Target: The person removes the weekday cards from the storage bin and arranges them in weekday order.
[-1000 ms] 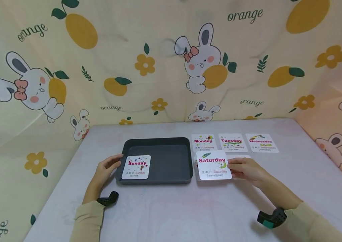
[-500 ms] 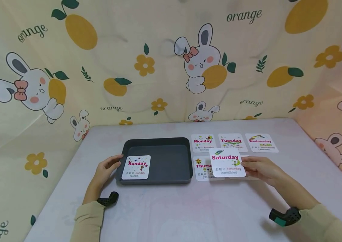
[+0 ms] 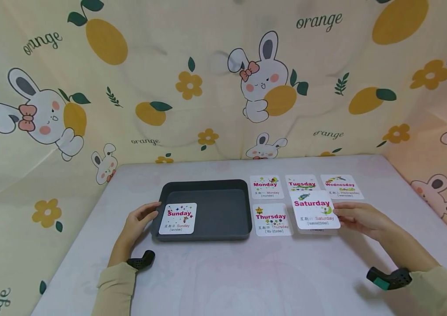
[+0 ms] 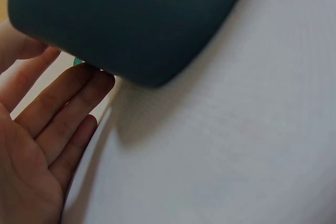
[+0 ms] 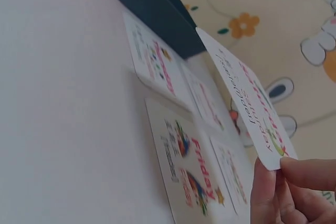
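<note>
My right hand pinches the white Saturday card by its right edge between thumb and fingers. The card is held up and tilted above the Friday card, which lies on the table and is mostly covered in the head view. My left hand touches the left side of a dark grey tray; in the left wrist view its fingers extend fairly straight against the tray wall. Inside the tray, at its left, lies the Sunday card.
Monday, Tuesday and Wednesday cards lie in a back row right of the tray. A Thursday card lies in front of Monday. Behind the table hangs a patterned cloth.
My right hand has carried the Saturday card rightward, from over the Thursday card to over the Friday card. Thursday is now fully in view. My left hand has stayed at the tray.
</note>
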{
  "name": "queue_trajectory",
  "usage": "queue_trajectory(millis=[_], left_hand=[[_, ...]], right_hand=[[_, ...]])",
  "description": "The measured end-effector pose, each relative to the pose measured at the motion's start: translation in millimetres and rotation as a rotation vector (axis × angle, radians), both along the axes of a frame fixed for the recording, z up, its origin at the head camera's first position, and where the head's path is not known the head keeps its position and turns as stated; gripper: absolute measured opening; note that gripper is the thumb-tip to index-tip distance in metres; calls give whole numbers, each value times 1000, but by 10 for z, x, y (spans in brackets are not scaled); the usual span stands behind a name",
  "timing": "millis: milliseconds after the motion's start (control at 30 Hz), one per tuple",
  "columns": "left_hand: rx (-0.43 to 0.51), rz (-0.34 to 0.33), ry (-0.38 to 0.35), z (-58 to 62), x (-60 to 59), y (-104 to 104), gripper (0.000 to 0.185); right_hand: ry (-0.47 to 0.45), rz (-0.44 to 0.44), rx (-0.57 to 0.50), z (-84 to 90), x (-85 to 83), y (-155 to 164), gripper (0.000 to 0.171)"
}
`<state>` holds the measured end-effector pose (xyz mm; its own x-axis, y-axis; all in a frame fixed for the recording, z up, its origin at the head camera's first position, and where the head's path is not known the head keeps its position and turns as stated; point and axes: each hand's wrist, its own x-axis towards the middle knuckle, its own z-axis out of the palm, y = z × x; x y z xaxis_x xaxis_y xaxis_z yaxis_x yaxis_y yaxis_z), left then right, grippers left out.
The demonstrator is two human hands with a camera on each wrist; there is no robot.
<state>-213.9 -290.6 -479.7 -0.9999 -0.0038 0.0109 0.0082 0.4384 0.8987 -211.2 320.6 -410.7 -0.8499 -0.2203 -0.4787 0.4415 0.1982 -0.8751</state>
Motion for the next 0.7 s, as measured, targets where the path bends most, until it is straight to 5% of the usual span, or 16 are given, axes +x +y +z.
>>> queue_trajectory(millis=[333, 700], left_hand=[[-14, 9, -5, -2, -11, 1, 42], [-1, -4, 16, -35, -29, -3, 43]], right_hand=[[-34, -7, 83, 30, -22, 282, 15], [-66, -28, 54, 11, -10, 517, 20]])
